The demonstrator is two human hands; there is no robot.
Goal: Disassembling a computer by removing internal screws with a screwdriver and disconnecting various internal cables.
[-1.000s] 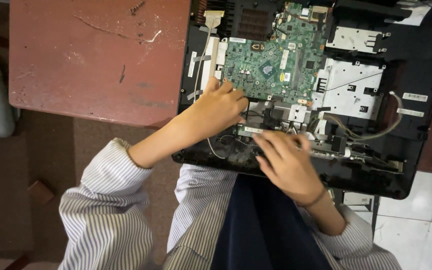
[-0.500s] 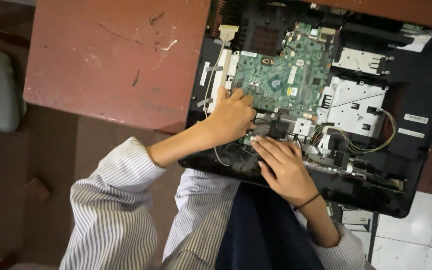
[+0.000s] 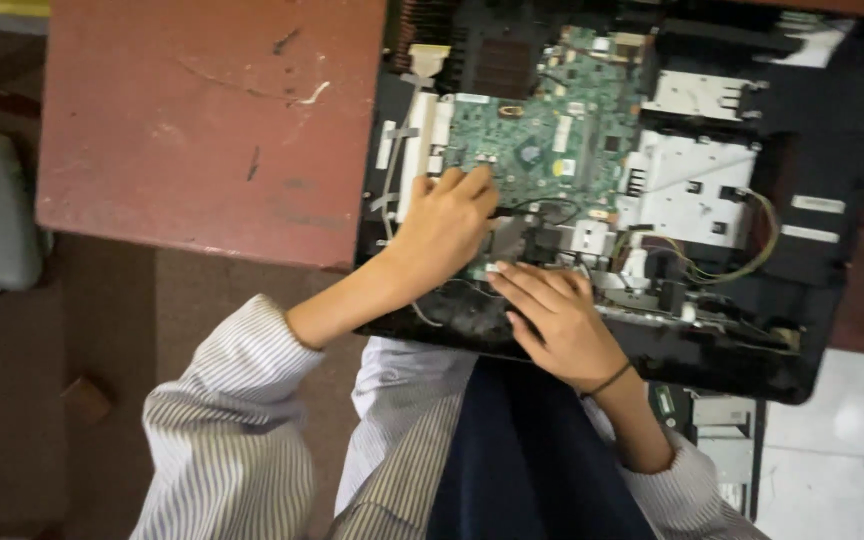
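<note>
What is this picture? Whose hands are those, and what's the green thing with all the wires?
The picture comes from a camera on a person's head, looking down at their own hands. On the red table lies an opened computer case. The green circuit board sits inside it, beside a metal plate and some wires. The left hand rests at the board's edge; the right hand presses on parts near the case's front. Neither hand visibly holds a tool.

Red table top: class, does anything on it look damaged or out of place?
Yes. The red table top is scratched and scuffed, paint worn pale. The opened black computer chassis overhangs its near edge, toward the person's lap.
</note>
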